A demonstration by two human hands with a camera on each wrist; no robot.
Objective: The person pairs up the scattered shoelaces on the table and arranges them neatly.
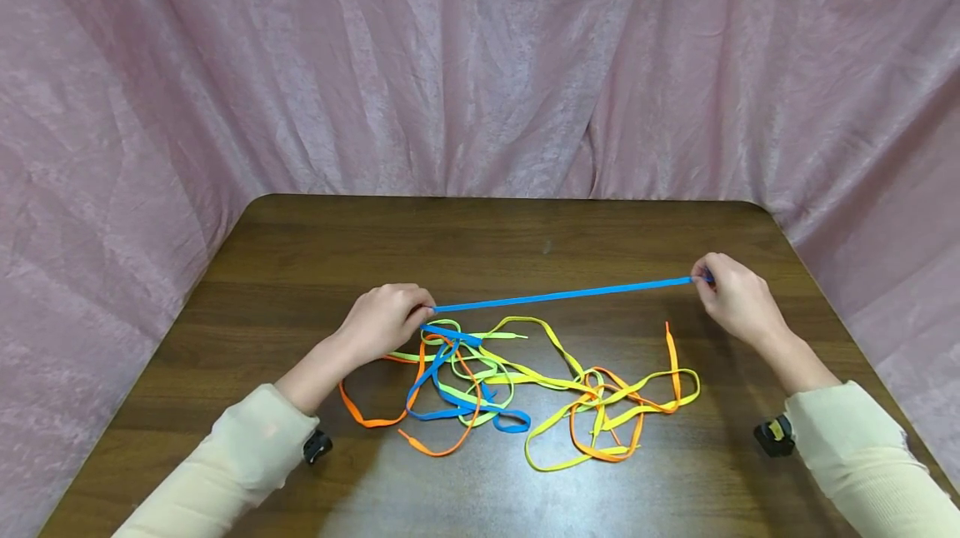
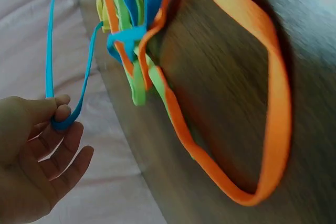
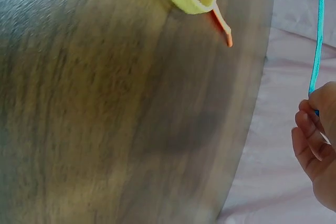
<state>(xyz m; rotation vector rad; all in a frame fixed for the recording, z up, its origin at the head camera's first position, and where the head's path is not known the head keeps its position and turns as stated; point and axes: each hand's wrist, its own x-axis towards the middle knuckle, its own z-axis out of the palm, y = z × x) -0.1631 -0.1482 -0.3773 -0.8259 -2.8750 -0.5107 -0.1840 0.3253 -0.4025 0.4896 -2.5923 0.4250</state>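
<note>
A blue shoelace (image 1: 562, 296) is stretched nearly straight above the table between both hands. My left hand (image 1: 386, 320) pinches it between thumb and forefinger, the other fingers loosely bent in the left wrist view. From that pinch the blue lace (image 2: 86, 80) runs back down to the tangle. My right hand (image 1: 738, 296) pinches the lace at its other end, by the table's right side. Below lie tangled laces: orange (image 1: 375, 421), light green (image 1: 512, 392), yellow (image 1: 551, 338) and more blue (image 1: 442, 415). How the laces cross inside the heap is partly hidden.
The dark wooden table (image 1: 480, 238) has rounded far corners. Pink curtains (image 1: 480, 63) hang behind it and at both sides. On the right part of the table lies a looser yellow and orange cluster, with an orange lace tip (image 1: 667, 330) pointing away.
</note>
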